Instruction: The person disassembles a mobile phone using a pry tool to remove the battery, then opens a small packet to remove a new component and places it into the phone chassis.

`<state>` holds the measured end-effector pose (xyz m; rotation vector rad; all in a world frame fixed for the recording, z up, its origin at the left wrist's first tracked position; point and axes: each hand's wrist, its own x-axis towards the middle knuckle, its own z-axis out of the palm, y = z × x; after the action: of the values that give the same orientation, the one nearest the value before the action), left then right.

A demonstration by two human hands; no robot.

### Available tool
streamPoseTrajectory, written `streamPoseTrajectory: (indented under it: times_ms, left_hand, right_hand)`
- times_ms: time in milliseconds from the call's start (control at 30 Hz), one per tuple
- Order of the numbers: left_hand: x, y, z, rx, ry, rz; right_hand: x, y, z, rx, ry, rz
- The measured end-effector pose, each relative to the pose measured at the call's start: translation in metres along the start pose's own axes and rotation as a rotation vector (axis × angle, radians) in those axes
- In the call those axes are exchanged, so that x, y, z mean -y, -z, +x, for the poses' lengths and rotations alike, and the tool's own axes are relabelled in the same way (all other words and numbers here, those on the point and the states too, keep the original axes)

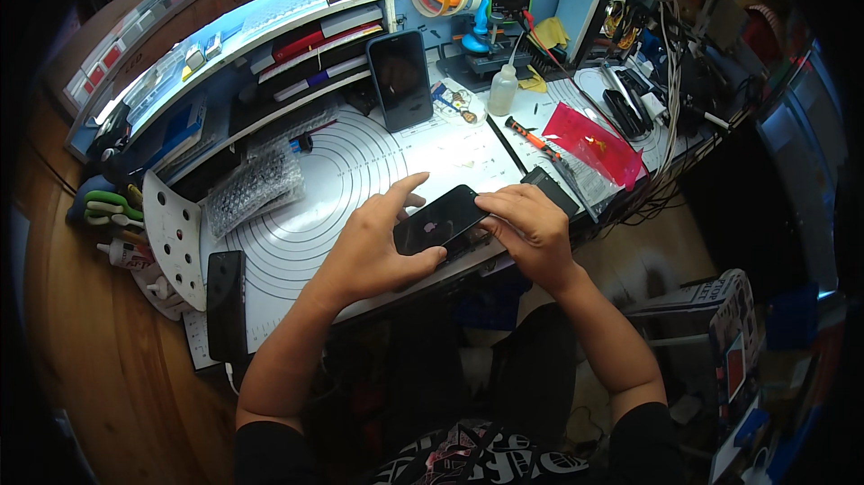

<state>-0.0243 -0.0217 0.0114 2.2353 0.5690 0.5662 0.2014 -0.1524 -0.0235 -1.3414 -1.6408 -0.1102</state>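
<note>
A black smartphone [441, 222] is between my two hands, tilted over the front edge of the white mat. Its screen faces up and shows a small pale mark at the middle. My left hand [373, 246] grips the phone's left end, with the thumb along the near edge and the index finger raised off it. At the far right corner, my right hand [531, 226] pinches the phone between thumb and fingers. Parts of both hands' fingers are hidden behind the phone.
A second phone [400, 80] stands upright behind my hands; another dark phone [227, 305] lies at the left edge. Bubble wrap [256, 188] rests on the mat [306, 242]. To the right are a dropper bottle [502, 91], an orange screwdriver [531, 136] and a red pouch [594, 145].
</note>
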Motion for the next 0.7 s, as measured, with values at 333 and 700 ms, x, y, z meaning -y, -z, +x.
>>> streamPoseTrajectory:
  times_ms: [333, 700]
  left_hand:
    - [0.007, 0.011, 0.0, 0.052, -0.002, -0.056]
    - [0.002, 0.01, 0.0, 0.012, 0.039, -0.049]
  right_hand:
    - [-0.007, -0.004, 0.026, 0.033, -0.056, 0.012]
    - [-0.045, 0.013, 0.058, 0.101, -0.145, -0.128]
